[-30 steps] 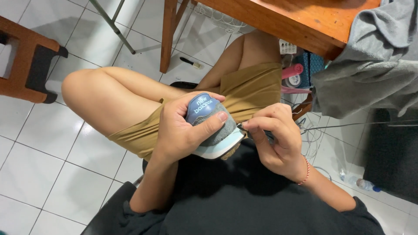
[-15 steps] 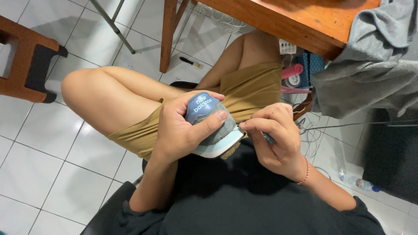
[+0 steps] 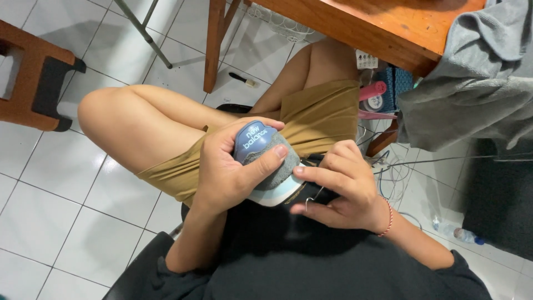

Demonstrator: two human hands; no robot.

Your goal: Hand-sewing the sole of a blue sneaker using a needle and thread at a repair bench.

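My left hand [image 3: 227, 169] grips the heel of a blue and grey sneaker [image 3: 265, 155] with a pale blue sole, held over my lap above my mustard shorts [image 3: 325, 114]. My right hand [image 3: 341, 189] touches the sole's edge, fingers curled, with a thin bent metal wire [image 3: 312, 197] pinched between them. A red cord bracelet [image 3: 387, 218] circles my right wrist. The front of the shoe is hidden behind my hands.
A wooden table [image 3: 383, 28] with a grey cloth [image 3: 472, 94] draped over it stands ahead. A wooden stool [image 3: 33, 78] is at left. A small brush [image 3: 242, 80] lies on the white tiled floor. Cables [image 3: 397, 178] and a plastic bottle [image 3: 458, 233] lie at right.
My right hand has shifted slightly along the sole's edge. The left hand and sneaker have barely moved.
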